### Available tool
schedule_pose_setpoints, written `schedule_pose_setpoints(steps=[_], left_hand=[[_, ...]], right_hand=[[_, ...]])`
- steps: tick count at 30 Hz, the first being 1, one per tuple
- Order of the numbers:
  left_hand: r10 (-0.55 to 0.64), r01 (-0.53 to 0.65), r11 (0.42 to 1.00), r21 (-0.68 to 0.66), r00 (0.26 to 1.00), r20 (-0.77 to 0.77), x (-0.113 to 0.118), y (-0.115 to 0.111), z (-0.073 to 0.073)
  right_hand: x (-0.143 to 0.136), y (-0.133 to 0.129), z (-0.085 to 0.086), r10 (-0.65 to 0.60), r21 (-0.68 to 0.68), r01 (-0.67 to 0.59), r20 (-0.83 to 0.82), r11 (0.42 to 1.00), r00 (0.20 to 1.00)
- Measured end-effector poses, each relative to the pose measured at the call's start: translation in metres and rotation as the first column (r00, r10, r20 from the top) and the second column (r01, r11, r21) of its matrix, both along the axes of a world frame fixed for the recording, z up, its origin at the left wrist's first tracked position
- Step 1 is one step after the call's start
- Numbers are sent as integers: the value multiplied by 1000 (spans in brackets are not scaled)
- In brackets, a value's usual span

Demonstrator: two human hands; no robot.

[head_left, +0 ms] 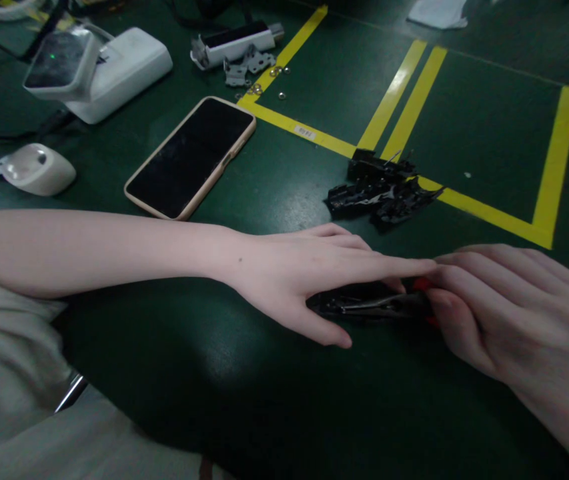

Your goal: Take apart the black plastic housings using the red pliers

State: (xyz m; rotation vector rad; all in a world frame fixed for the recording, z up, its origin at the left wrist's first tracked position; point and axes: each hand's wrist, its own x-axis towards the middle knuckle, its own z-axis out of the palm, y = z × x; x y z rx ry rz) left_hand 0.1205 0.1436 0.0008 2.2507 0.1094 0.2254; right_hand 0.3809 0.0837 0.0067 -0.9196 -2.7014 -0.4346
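Note:
My left hand (304, 267) lies palm down near the middle of the green table, with its thumb and fingers spread. Under its palm is a black plastic part (334, 301), mostly hidden. The left index fingertip reaches the knuckles of my right hand (504, 300), which is closed around a tool with red grips and a dark metal head, apparently pliers (409, 305). The tool's head meets or overlaps the black part; where one ends and the other begins is hard to see. Beyond my left fingers sits a small pile of black plastic pieces (384, 187).
A phone in a beige case (192, 160) lies left of centre. Behind it are small metal brackets (247, 65), several tiny rings (256, 88) and a white stick-shaped device (234, 45). White devices (119, 70) with cables stand at upper left. Yellow tape (309, 133) marks the table.

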Motion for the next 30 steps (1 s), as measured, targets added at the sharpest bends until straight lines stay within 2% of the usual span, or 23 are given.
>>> schedule_pose_setpoints(steps=[4, 14, 22, 30], left_hand=[[-7, 10, 999, -50, 999, 48, 0, 4, 0], [-2, 2, 1000, 11, 1000, 1, 1, 4, -4], [-111, 113, 993, 37, 992, -54, 0, 13, 2], [-104, 106, 994, 11, 991, -81, -1, 17, -3]], right_hand=[[-4, 0, -1, 18, -6, -18, -13, 1000, 1000], [0, 0, 2, 6, -16, -6, 10, 1000, 1000], [1, -1, 4, 48, -28, -47, 6, 998, 999], [1, 0, 5, 75, -41, -74, 23, 996, 997]])
